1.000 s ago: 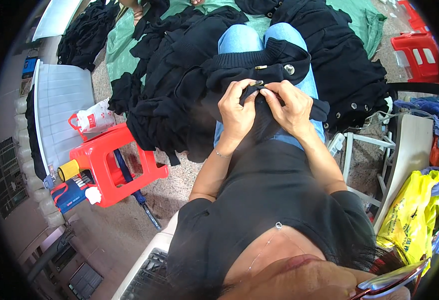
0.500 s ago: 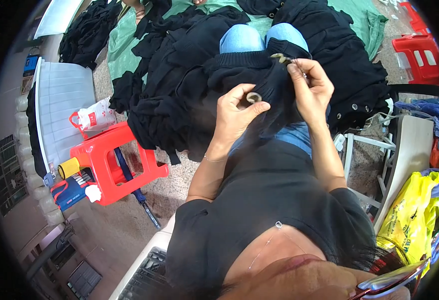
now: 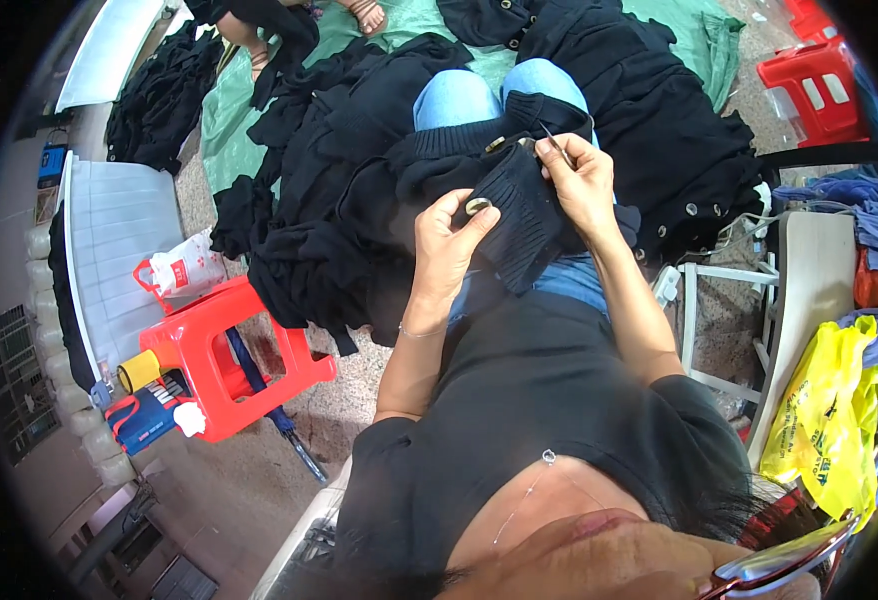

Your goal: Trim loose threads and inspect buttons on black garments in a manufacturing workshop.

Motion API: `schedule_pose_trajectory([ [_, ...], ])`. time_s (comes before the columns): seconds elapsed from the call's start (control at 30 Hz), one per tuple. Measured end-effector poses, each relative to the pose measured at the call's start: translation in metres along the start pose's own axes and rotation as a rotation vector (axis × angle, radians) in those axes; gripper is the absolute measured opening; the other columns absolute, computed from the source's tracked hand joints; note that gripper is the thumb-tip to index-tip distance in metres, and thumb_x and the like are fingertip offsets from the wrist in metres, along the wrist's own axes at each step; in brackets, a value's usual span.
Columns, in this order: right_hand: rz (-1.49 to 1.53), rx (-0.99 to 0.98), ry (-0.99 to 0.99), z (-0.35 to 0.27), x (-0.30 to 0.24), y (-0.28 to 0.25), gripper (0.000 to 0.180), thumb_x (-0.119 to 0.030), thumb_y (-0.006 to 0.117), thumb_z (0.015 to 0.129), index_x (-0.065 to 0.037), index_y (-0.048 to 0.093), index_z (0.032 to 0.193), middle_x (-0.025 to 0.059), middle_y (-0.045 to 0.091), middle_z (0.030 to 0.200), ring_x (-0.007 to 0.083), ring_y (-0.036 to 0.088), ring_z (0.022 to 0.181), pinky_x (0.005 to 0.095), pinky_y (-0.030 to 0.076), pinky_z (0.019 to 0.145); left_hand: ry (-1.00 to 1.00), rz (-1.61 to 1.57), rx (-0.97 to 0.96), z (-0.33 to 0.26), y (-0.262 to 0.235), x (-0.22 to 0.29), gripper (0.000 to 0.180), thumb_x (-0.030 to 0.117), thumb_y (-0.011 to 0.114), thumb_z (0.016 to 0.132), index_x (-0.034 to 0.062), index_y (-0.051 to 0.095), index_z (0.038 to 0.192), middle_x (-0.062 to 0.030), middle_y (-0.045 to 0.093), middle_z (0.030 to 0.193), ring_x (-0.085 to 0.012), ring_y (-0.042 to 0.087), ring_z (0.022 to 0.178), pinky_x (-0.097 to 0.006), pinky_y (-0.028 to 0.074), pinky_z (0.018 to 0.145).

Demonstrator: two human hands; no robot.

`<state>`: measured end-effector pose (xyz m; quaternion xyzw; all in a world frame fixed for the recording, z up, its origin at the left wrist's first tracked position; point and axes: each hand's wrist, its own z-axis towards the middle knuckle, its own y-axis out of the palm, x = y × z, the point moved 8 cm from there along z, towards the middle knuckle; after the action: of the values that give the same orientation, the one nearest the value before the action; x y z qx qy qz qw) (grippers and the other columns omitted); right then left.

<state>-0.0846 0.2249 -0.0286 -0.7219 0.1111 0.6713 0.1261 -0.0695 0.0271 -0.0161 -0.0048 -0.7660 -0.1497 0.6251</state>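
A black knitted garment (image 3: 521, 215) with ribbed edging lies over my lap. My left hand (image 3: 446, 248) is closed on its edge, with a round pale button (image 3: 477, 206) between thumb and fingers. My right hand (image 3: 581, 188) pinches a thin, dark pointed tool (image 3: 549, 132) over the garment; its exact kind is too small to make out. Two more buttons lie near the right fingertips, one of them a brownish button (image 3: 495, 145) on the black knit.
Black garments (image 3: 359, 130) are heaped around my knees on a green sheet (image 3: 234, 130). A red stool (image 3: 224, 350) stands at left beside a white bin (image 3: 124, 230); another red stool (image 3: 817, 92) is far right. A yellow bag (image 3: 827, 420) lies at right. Another person's foot (image 3: 367, 15) shows at the top.
Both hands have shifted slightly left and down in the picture with the garment. The ribbed part now lies spread between them, and the pointed tool shows above my right fingers.
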Motion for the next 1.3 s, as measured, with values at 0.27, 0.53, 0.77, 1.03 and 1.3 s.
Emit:
schedule_pose_trajectory([
  [0.27,0.009,0.074,-0.134,-0.003,-0.012,-0.005,0.015,-0.015,0.069,0.092,-0.001,0.071,0.086,-0.0063,0.058,0.065,0.0009,0.047,0.059,0.0201,0.036,0.054,0.017,0.079,0.000,0.002,-0.002,0.000,0.017,0.004,0.075,0.085,-0.0037,0.067,0.098,0.0031,0.063,0.084,-0.0031,0.055,0.076,-0.019,0.046,0.068],
  [0.53,0.311,0.008,-0.116,0.004,-0.009,-0.008,0.017,-0.017,0.068,0.094,-0.001,0.071,0.101,-0.0039,0.063,0.082,0.0025,0.054,0.076,0.0190,0.043,0.070,0.058,0.364,-0.025,0.002,0.005,0.012,0.021,0.007,0.076,0.084,-0.0042,0.066,0.098,-0.0039,0.068,0.081,-0.0067,0.058,0.076,-0.023,0.049,0.069],
  [0.77,0.125,-0.136,-0.108,0.000,-0.009,-0.003,0.014,-0.013,0.072,0.090,-0.003,0.072,0.099,-0.0016,0.068,0.088,0.0051,0.058,0.082,0.0204,0.046,0.077,0.063,0.428,-0.029,0.000,0.003,0.013,0.026,0.012,0.077,0.083,-0.0031,0.065,0.101,-0.0058,0.068,0.087,-0.0092,0.060,0.077,-0.025,0.050,0.070],
  [1.03,0.088,-0.193,-0.440,-0.026,-0.054,0.016,0.010,-0.006,0.070,0.090,0.000,0.073,0.098,0.0008,0.069,0.086,0.0053,0.056,0.075,0.0213,0.044,0.067,0.552,0.569,-0.115,0.018,0.053,0.077,0.034,0.019,0.065,0.093,0.0028,0.064,0.123,-0.0210,0.063,0.122,-0.0325,0.064,0.111,-0.033,0.050,0.090],
  [1.3,0.334,-0.146,-0.130,-0.035,-0.015,0.021,0.010,-0.007,0.068,0.093,-0.001,0.073,0.098,-0.0007,0.069,0.087,0.0027,0.055,0.074,0.0187,0.043,0.067,0.131,0.165,-0.182,0.018,0.039,0.027,0.024,0.012,0.064,0.095,-0.0058,0.067,0.111,-0.0072,0.072,0.099,-0.0081,0.062,0.090,-0.024,0.049,0.082],
])
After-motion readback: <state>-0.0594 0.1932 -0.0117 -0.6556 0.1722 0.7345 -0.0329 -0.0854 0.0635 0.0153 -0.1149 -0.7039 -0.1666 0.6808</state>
